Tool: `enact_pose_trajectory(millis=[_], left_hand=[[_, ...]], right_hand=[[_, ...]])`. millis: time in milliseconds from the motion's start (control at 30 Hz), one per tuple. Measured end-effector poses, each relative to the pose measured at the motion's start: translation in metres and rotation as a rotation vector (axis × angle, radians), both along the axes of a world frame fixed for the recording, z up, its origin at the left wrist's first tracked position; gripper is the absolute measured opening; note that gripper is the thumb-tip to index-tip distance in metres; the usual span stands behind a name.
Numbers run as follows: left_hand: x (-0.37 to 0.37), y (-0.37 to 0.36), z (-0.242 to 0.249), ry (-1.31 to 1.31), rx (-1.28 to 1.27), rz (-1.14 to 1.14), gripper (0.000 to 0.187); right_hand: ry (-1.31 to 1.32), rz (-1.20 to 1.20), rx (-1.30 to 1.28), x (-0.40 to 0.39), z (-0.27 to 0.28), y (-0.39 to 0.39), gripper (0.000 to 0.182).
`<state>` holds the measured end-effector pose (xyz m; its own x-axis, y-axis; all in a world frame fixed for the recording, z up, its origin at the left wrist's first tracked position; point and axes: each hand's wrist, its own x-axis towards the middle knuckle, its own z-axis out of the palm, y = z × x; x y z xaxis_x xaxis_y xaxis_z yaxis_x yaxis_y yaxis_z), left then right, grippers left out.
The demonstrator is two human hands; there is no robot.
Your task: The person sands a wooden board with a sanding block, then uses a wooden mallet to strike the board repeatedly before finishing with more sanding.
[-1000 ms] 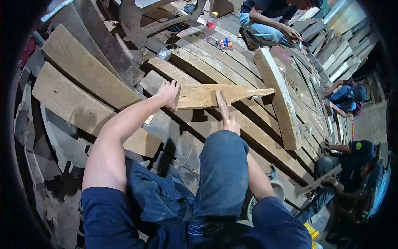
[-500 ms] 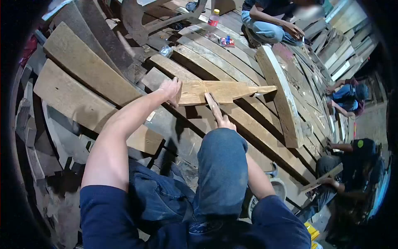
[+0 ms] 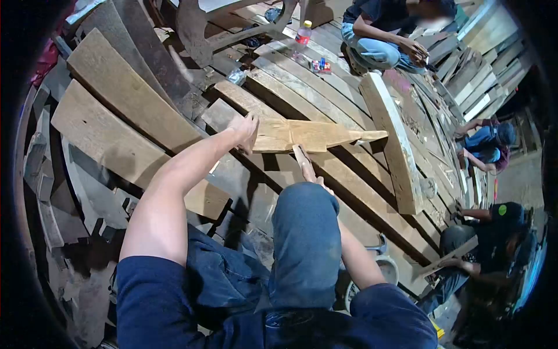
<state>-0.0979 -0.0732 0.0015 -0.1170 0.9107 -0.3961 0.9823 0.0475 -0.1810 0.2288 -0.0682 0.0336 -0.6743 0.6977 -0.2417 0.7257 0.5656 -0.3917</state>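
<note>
A pale plank [image 3: 302,135], narrowing to a thin tongue at its right end, lies across several thick beams in front of me. My left hand [image 3: 245,129] is closed over its left part, fingers wrapped past the near edge. Below the plank's near edge, my right hand [image 3: 314,177] grips a flat, narrow, blade-like tool [image 3: 300,156] whose tip is right at that edge. The exact kind of tool does not show. My raised knee [image 3: 305,232] hides part of the right hand and wrist.
A heavy squared timber [image 3: 392,145] lies crosswise by the plank's tip. Wide curved boards [image 3: 110,134] lean at left. A bottle [image 3: 303,33] and a small red-blue packet [image 3: 321,66] sit farther back. One person [image 3: 383,41] crouches there; others work at right.
My right hand has drawn the tool back toward me, from over the plank's face to its near edge. The left hand keeps its grip. The whole view has shifted slightly.
</note>
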Motion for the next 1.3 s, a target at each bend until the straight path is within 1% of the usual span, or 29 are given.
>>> enact_pose_trajectory(millis=[33,133,267,300,333,367,433,500,567,600,633,667,700,767,800,833,867,900,967,1000,1067,1100,1167,1200,1300], left_hand=[[-0.001,0.002,0.001,-0.007,0.005,0.012,0.127],[-0.003,0.003,-0.003,-0.008,0.021,0.006,0.125],[0.000,0.000,-0.008,0.006,0.050,-0.010,0.125],[0.000,-0.001,-0.005,0.008,0.041,0.005,0.126],[0.000,-0.002,-0.002,0.012,0.032,0.023,0.126],[0.002,-0.002,0.001,0.036,0.012,0.032,0.128],[0.002,0.001,0.002,0.067,-0.031,0.006,0.131],[-0.002,0.003,-0.015,0.088,-0.021,-0.006,0.134],[0.005,0.000,0.000,0.053,-0.030,0.019,0.136],[0.006,0.003,0.002,0.021,-0.052,0.047,0.134],[0.005,0.004,0.000,-0.009,-0.074,0.069,0.132],[-0.006,-0.004,-0.035,0.050,0.156,-0.052,0.125],[0.004,0.003,-0.010,-0.022,-0.003,0.085,0.129],[-0.019,0.007,-0.057,0.051,0.088,-0.018,0.136],[-0.014,0.007,-0.049,0.055,0.053,0.003,0.137],[-0.009,0.006,-0.037,0.058,0.016,0.025,0.137],[0.003,0.002,-0.012,0.047,0.012,0.052,0.135],[0.007,0.005,-0.006,0.050,-0.024,0.074,0.134],[0.012,0.005,0.002,0.048,-0.099,0.132,0.132],[0.014,0.003,0.006,-0.012,-0.156,0.193,0.137],[0.014,0.000,-0.006,0.003,-0.109,0.180,0.140],[0.009,-0.001,-0.012,0.011,-0.080,0.177,0.141],[0.004,-0.001,-0.016,0.001,-0.093,0.175,0.146],[0.000,0.001,-0.020,-0.020,-0.118,0.189,0.147],[0.001,-0.005,-0.019,-0.018,-0.096,0.168,0.146]], right_hand=[[-0.039,0.030,0.065,-0.001,-0.005,0.002,0.082],[-0.061,0.023,0.004,0.003,-0.015,0.013,0.080],[0.019,0.027,0.040,0.012,-0.009,0.005,0.075],[0.049,0.014,-0.025,0.016,-0.003,0.002,0.075],[0.081,0.003,-0.092,0.014,0.027,-0.006,0.074],[0.098,-0.009,-0.111,0.018,0.034,-0.010,0.075],[0.135,-0.047,-0.142,0.036,0.025,-0.017,0.075],[0.186,-0.128,-0.172,0.064,-0.003,-0.025,0.076],[0.247,-0.228,-0.186,0.083,-0.026,-0.028,0.076],[0.280,-0.271,-0.183,0.088,-0.036,-0.025,0.077],[0.309,-0.306,-0.165,0.089,-0.043,-0.018,0.077],[0.343,-0.342,-0.146,0.090,-0.048,-0.012,0.077],[0.373,-0.358,-0.110,0.085,-0.054,-0.003,0.078],[0.408,-0.361,0.010,0.065,-0.051,0.021,0.079],[0.414,-0.353,0.064,0.056,-0.046,0.032,0.079],[0.394,-0.304,0.173,0.038,-0.029,0.044,0.078],[0.403,-0.265,0.245,0.024,-0.024,0.060,0.077],[0.532,-0.237,0.385,0.009,-0.029,0.073,0.075],[0.508,-0.175,0.436,-0.012,-0.012,0.091,0.073],[0.368,-0.170,0.388,-0.022,-0.007,0.095,0.071],[0.090,-0.170,0.298,-0.035,-0.012,0.110,0.069],[0.082,-0.110,0.321,-0.039,-0.018,0.119,0.069],[0.061,0.014,0.348,-0.045,-0.063,0.136,0.070],[0.082,-0.015,0.401,-0.050,-0.087,0.143,0.075],[0.028,0.005,0.270,-0.041,-0.052,0.133,0.074]])
